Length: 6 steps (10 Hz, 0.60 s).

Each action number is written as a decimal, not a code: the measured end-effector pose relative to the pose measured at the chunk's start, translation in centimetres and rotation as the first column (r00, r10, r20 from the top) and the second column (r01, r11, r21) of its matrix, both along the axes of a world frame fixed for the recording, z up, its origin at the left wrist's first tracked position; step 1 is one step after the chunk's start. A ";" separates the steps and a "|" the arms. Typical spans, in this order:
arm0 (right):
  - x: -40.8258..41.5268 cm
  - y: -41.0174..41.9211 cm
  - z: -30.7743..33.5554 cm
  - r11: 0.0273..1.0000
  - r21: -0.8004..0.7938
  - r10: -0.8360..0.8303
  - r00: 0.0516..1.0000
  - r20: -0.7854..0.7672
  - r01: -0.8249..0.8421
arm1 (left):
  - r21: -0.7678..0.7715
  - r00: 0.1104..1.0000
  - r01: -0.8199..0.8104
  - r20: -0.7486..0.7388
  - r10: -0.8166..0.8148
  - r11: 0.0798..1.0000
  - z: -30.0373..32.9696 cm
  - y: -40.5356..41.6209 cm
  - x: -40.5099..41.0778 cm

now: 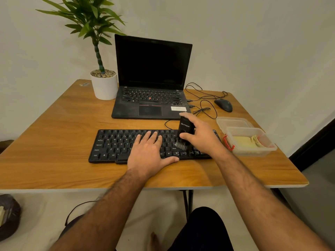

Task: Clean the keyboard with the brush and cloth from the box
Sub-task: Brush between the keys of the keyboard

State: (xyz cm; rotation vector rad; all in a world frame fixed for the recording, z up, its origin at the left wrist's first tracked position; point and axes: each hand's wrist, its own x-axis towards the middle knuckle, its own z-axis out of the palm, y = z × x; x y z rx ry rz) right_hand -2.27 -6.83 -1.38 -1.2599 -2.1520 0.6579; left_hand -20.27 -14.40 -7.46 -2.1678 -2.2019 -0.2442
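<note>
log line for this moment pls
right hand: brushing keyboard with brush | left hand: flat on keys | cloth: in box

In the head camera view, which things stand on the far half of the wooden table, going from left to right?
White pot with green plant → open black laptop → tangled black cables → dark computer mouse.

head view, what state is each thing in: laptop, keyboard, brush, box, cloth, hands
laptop: lid open, screen dark
keyboard: flat on the table, pinned by the left hand
brush: gripped upright in the right hand, bristles down on the keys
box: open, its lid lying behind it
cloth: folded, inside the box
</note>
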 end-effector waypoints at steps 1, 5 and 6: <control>-1.8 0.3 -0.6 0.996 0.064 -0.065 0.996 -0.065 0.070 | -0.002 1.000 -0.002 -0.003 0.002 1.000 0.1 -0.1 0.0; 0.6 0.3 1.3 0.995 -0.096 0.038 0.999 0.022 -0.036 | 0.002 1.000 -0.005 0.012 0.005 1.000 0.0 0.0 0.0; -1.5 0.5 0.2 0.999 -0.042 -0.008 0.998 -0.067 0.005 | 0.008 1.000 -0.005 0.007 0.005 1.000 0.0 0.0 0.0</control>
